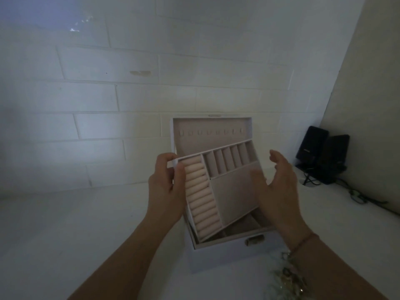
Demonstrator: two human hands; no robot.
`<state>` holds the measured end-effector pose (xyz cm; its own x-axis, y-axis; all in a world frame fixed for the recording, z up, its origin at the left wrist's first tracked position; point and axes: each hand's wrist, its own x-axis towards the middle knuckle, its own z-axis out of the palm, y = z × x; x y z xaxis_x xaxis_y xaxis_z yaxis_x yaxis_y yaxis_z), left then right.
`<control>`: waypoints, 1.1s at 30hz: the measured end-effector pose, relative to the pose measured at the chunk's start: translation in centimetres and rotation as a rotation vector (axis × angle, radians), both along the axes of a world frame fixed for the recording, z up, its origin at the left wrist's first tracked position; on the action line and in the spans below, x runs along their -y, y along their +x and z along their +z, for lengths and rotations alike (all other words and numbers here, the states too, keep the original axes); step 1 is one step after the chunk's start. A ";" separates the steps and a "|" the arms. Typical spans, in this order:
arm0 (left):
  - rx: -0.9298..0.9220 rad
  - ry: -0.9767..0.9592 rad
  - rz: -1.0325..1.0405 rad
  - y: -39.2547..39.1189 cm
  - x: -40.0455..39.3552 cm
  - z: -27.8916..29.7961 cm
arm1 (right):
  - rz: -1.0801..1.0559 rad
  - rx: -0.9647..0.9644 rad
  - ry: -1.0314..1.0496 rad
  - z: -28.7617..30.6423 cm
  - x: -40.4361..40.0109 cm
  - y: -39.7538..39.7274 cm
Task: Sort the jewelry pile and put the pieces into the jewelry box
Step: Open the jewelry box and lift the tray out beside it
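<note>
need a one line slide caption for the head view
Left hand lifts the tilted inner tray out of the open jewelry box; right hand hovers open beside it.

Dim, grainy view, pale bluish light on left wall (65, 118), soft focus, wide-angle bending at edges

A dim room in a home, plain white desk (65, 224) set against a white-painted brick wall (97, 94), beige side wall (372, 83), two small black desktop speakers (322, 154) with trailing black cables (355, 195) in the corner
</note>
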<state>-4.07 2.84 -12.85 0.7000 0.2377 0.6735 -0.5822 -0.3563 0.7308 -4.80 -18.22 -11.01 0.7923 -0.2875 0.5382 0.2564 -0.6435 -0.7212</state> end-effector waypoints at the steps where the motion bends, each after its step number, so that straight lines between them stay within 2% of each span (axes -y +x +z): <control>1: 0.010 -0.020 -0.002 -0.1 0.1 0.1 | 0.051 -0.097 0.054 0.1 0.9 0.1; 3: 0.024 -0.101 -0.014 -0.1 0.2 0.1 | 0.154 -0.178 0.089 0.3 2.2 0.0; 6: 0.028 -0.247 -0.030 0.2 0.0 0.5 | 0.238 -0.087 0.198 0.9 3.8 -0.5; 9: -0.062 -0.311 -0.100 0.0 0.6 1.3 | 0.368 -0.046 0.537 2.1 5.2 -1.0; 11: -0.183 -0.314 -0.263 -0.4 1.1 1.6 | 0.310 0.029 0.698 2.5 7.1 -0.8; 12: -0.212 -0.250 -0.325 -0.6 1.2 1.5 | 0.258 0.055 0.765 2.4 8.4 -0.5; 14: -0.194 0.023 -0.416 -1.2 1.2 1.3 | 0.148 0.064 0.906 1.7 11.3 -0.3; 17: -0.188 0.370 -0.601 -2.6 1.6 1.7 | -0.045 0.062 0.911 -0.3 16.0 -0.9; 20: -0.144 0.825 -0.568 -3.7 2.3 1.7 | -0.206 0.080 1.053 -2.7 20.1 -2.1; 22: -0.108 1.063 -0.453 -3.7 2.5 1.2 | -0.296 0.024 1.039 -4.2 22.2 -2.9; 23: -0.108 1.120 -0.431 -3.7 2.7 0.9 | -0.319 0.001 1.032 -4.6 22.8 -3.4; 29: -0.185 1.119 -0.544 -3.0 3.1 0.3 | -0.341 -0.148 0.714 -5.5 22.2 -3.7; 33: -0.203 1.141 -0.444 -2.3 2.1 0.2 | -0.399 -0.191 0.256 -5.5 21.6 -4.2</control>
